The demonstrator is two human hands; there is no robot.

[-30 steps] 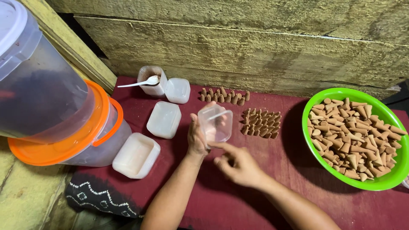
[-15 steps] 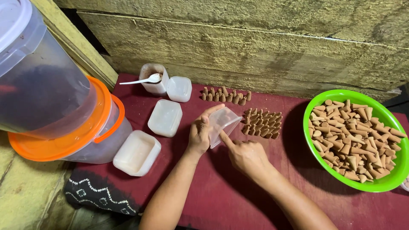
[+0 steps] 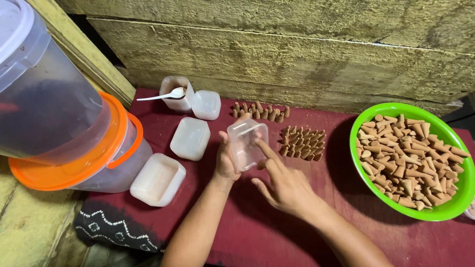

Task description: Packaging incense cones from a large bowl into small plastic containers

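Dark red cloth (image 3: 277, 232): green bowl (image 3: 445, 210), cone rows (image 3: 303, 142), lidded tubs (image 3: 190, 138), bucket (image 3: 116, 170).

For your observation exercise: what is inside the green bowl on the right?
The green bowl is heaped with small brown cones, lying jumbled at all angles. The pile covers the bowl's bottom, so anything underneath cannot be seen.

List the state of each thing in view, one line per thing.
Left hand: holds the clear box, tilted.
Right hand: forefinger touching the box, holds nothing.
Clear box: off the cloth, looks empty.
Green bowl: heaped with brown cones.
Cones: upright in rows on the red cloth.
Tubs: lidded, on the cloth.
Cup: open, white spoon laid across it.
Buckets: stacked, tipped on their side.
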